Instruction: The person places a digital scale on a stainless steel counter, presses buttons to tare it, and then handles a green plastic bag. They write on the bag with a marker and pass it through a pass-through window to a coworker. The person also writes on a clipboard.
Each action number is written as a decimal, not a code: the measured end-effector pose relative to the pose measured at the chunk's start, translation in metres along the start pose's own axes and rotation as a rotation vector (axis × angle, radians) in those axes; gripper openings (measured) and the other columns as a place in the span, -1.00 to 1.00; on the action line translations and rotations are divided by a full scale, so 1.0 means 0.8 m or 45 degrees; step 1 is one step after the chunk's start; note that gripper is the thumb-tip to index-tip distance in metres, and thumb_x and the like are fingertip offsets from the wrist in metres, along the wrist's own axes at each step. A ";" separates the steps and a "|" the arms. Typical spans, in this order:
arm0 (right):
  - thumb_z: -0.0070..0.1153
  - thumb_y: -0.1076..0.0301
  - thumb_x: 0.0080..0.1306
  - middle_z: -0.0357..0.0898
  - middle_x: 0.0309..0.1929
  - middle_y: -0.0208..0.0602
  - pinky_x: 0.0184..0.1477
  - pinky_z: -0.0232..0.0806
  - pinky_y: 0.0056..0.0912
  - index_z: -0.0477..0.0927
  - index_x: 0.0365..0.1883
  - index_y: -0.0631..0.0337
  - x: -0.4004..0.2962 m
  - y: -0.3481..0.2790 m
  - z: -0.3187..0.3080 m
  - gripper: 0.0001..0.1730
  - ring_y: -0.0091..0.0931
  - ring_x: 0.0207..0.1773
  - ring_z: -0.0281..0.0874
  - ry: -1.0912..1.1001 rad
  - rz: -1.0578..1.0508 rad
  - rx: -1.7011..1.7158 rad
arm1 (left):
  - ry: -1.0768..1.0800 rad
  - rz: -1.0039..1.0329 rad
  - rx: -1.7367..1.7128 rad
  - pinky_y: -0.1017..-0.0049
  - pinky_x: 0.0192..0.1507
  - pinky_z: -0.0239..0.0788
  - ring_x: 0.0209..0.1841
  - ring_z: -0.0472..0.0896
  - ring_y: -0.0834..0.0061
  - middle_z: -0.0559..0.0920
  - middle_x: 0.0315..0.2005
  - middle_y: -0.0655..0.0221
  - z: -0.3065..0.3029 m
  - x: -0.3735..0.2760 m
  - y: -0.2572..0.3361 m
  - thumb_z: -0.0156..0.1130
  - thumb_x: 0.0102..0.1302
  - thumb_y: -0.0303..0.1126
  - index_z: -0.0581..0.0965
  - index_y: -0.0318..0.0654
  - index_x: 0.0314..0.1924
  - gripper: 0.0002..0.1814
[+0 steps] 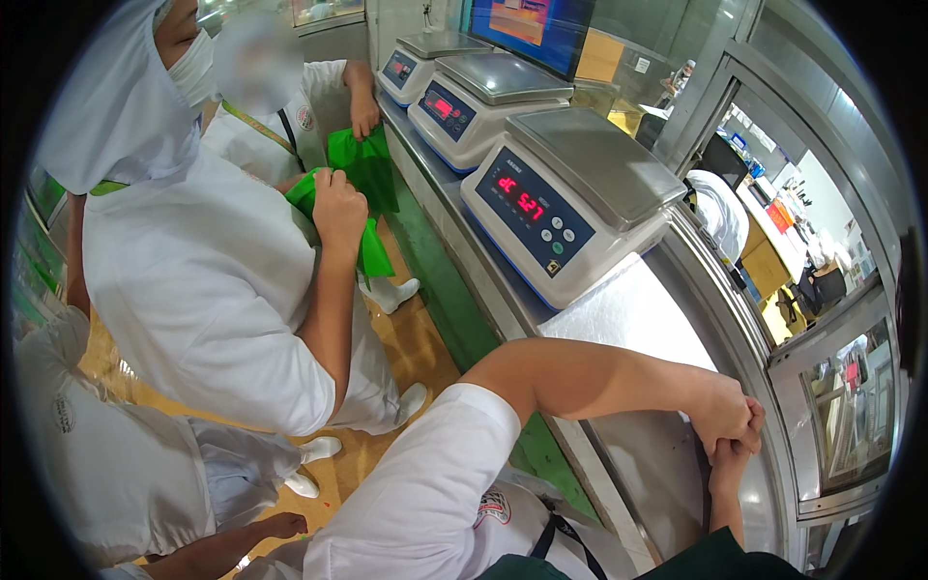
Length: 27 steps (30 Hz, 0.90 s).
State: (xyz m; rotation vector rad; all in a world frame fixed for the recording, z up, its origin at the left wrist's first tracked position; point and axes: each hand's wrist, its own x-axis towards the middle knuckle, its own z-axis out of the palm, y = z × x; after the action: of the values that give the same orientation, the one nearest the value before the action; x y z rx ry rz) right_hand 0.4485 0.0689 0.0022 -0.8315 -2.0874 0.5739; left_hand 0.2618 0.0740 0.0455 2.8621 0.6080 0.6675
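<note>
My left hand (716,412) is clasped over my right hand (729,452) at the right of the view, above the metal counter (645,460). The left arm reaches across in a white short sleeve. My right forearm comes up from beside dark green cloth (725,554), and most of that hand's fingers are hidden. No tool shows in either hand. Beyond the left forearm stands a white digital scale (533,217) with a bare steel platform (598,159) and a lit red display.
Two more scales (453,116) (409,69) stand farther along the counter, near a screen (533,29). Several people in white (196,290) stand on the left; two hold green bags (362,167). A metal-framed window (783,344) borders the counter on the right.
</note>
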 end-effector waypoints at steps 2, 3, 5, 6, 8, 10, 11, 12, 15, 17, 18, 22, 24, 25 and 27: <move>-0.02 0.59 0.28 0.32 0.09 -0.33 0.22 0.12 -0.52 0.31 0.16 0.25 0.001 -0.007 0.003 -0.54 -0.49 0.17 0.30 0.016 0.033 0.030 | 0.008 -0.003 -0.009 0.15 -0.10 0.47 -0.20 0.65 0.08 0.68 -0.30 0.27 0.001 -0.001 -0.001 0.36 0.05 -0.14 0.48 0.12 0.13 -0.43; -0.02 0.58 0.28 0.32 0.09 -0.33 0.22 0.12 -0.52 0.31 0.16 0.26 0.001 -0.011 0.005 -0.55 -0.48 0.17 0.30 0.021 0.055 0.048 | 0.012 -0.005 -0.014 0.15 -0.09 0.47 -0.20 0.65 0.08 0.68 -0.29 0.27 0.001 -0.001 -0.001 0.36 0.06 -0.14 0.48 0.13 0.13 -0.42; -0.01 0.57 0.28 0.32 0.08 -0.32 0.22 0.11 -0.52 0.31 0.15 0.26 0.001 -0.010 0.004 -0.56 -0.47 0.18 0.29 0.021 0.056 0.025 | 0.005 -0.008 -0.009 0.15 -0.10 0.47 -0.20 0.65 0.08 0.68 -0.29 0.27 -0.001 -0.001 0.001 0.36 0.06 -0.14 0.47 0.15 0.15 -0.41; -0.01 0.56 0.28 0.32 0.08 -0.32 0.22 0.11 -0.51 0.31 0.14 0.27 0.001 -0.006 0.002 -0.56 -0.47 0.18 0.29 0.016 0.035 -0.016 | 0.002 -0.009 -0.007 0.15 -0.10 0.47 -0.20 0.65 0.08 0.68 -0.29 0.26 -0.001 -0.001 0.002 0.35 0.06 -0.14 0.47 0.16 0.16 -0.40; 0.00 0.55 0.28 0.31 0.07 -0.32 0.22 0.10 -0.51 0.32 0.13 0.27 0.001 -0.007 0.002 -0.57 -0.46 0.18 0.29 0.010 0.035 -0.041 | 0.008 -0.014 -0.011 0.15 -0.10 0.47 -0.20 0.65 0.09 0.68 -0.28 0.27 -0.002 -0.002 0.002 0.35 0.06 -0.15 0.46 0.17 0.18 -0.39; 0.01 0.54 0.28 0.31 0.07 -0.31 0.23 0.10 -0.51 0.33 0.12 0.28 0.002 -0.012 0.003 -0.58 -0.45 0.19 0.28 0.014 0.082 -0.013 | -0.008 -0.025 -0.005 0.15 -0.10 0.47 -0.20 0.66 0.09 0.68 -0.29 0.28 -0.003 -0.003 0.002 0.36 0.06 -0.17 0.45 0.18 0.20 -0.38; 0.01 0.54 0.28 0.31 0.07 -0.31 0.23 0.10 -0.51 0.34 0.12 0.28 0.002 -0.012 0.002 -0.59 -0.45 0.19 0.28 0.006 0.072 -0.015 | -0.027 -0.034 0.003 0.15 -0.10 0.47 -0.20 0.66 0.09 0.68 -0.30 0.28 -0.005 -0.002 0.003 0.36 0.06 -0.17 0.45 0.18 0.21 -0.37; 0.02 0.54 0.27 0.31 0.07 -0.31 0.23 0.09 -0.51 0.34 0.11 0.28 0.002 -0.012 0.001 -0.59 -0.45 0.19 0.28 -0.002 0.062 -0.017 | -0.046 -0.043 0.011 0.15 -0.10 0.47 -0.21 0.66 0.09 0.68 -0.30 0.29 -0.006 -0.002 0.004 0.36 0.06 -0.18 0.45 0.19 0.21 -0.36; 0.02 0.54 0.26 0.30 0.07 -0.31 0.23 0.09 -0.51 0.36 0.09 0.29 0.003 -0.016 0.004 -0.60 -0.45 0.18 0.29 -0.002 0.041 -0.013 | -0.045 -0.033 0.017 0.15 -0.12 0.47 -0.22 0.66 0.08 0.68 -0.33 0.28 -0.009 -0.005 0.005 0.36 0.06 -0.20 0.44 0.17 0.21 -0.36; 0.02 0.56 0.25 0.30 0.07 -0.32 0.22 0.10 -0.52 0.35 0.09 0.29 0.003 -0.017 0.004 -0.59 -0.46 0.17 0.29 0.007 0.042 0.003 | -0.068 -0.053 -0.005 0.15 -0.15 0.48 -0.24 0.66 0.07 0.68 -0.35 0.26 -0.015 -0.007 0.009 0.36 0.06 -0.21 0.43 0.15 0.20 -0.37; 0.01 0.57 0.25 0.30 0.07 -0.32 0.21 0.10 -0.52 0.35 0.10 0.28 0.003 -0.016 0.004 -0.58 -0.46 0.17 0.29 0.010 0.047 0.017 | -0.052 -0.050 -0.010 0.15 -0.16 0.48 -0.23 0.66 0.07 0.68 -0.34 0.26 -0.017 -0.008 0.011 0.36 0.07 -0.22 0.44 0.13 0.18 -0.39; -0.01 0.60 0.24 0.30 0.07 -0.34 0.19 0.11 -0.55 0.32 0.13 0.26 0.003 -0.015 0.005 -0.55 -0.51 0.16 0.28 0.022 0.102 0.086 | -0.031 -0.030 -0.044 0.14 -0.16 0.48 -0.24 0.66 0.06 0.68 -0.34 0.26 -0.010 -0.005 0.005 0.37 0.08 -0.17 0.43 0.14 0.19 -0.39; -0.01 0.61 0.24 0.29 0.06 -0.36 0.19 0.12 -0.55 0.31 0.13 0.26 0.002 -0.010 0.003 -0.54 -0.52 0.15 0.28 0.015 0.085 0.041 | -0.049 -0.041 -0.035 0.14 -0.16 0.49 -0.24 0.66 0.06 0.68 -0.34 0.25 -0.012 -0.005 0.007 0.37 0.09 -0.15 0.43 0.14 0.18 -0.39; -0.02 0.61 0.24 0.29 0.06 -0.36 0.19 0.12 -0.56 0.31 0.14 0.25 0.002 -0.010 0.003 -0.54 -0.52 0.15 0.28 0.010 0.077 0.018 | -0.037 -0.035 -0.040 0.14 -0.16 0.49 -0.25 0.66 0.05 0.68 -0.34 0.25 -0.011 -0.005 0.006 0.37 0.09 -0.14 0.44 0.14 0.17 -0.40; -0.01 0.60 0.25 0.29 0.06 -0.36 0.19 0.12 -0.55 0.31 0.13 0.26 0.003 -0.012 0.005 -0.54 -0.52 0.15 0.28 0.024 0.097 0.066 | -0.012 -0.022 -0.052 0.15 -0.17 0.49 -0.25 0.66 0.05 0.68 -0.35 0.24 -0.008 -0.005 0.003 0.37 0.09 -0.13 0.44 0.14 0.16 -0.41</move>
State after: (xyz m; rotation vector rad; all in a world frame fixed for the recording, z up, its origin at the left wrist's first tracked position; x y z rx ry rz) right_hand 0.4405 0.0635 0.0074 -0.8869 -2.0220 0.6554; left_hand 0.2570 0.0702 0.0501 2.8178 0.6103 0.6554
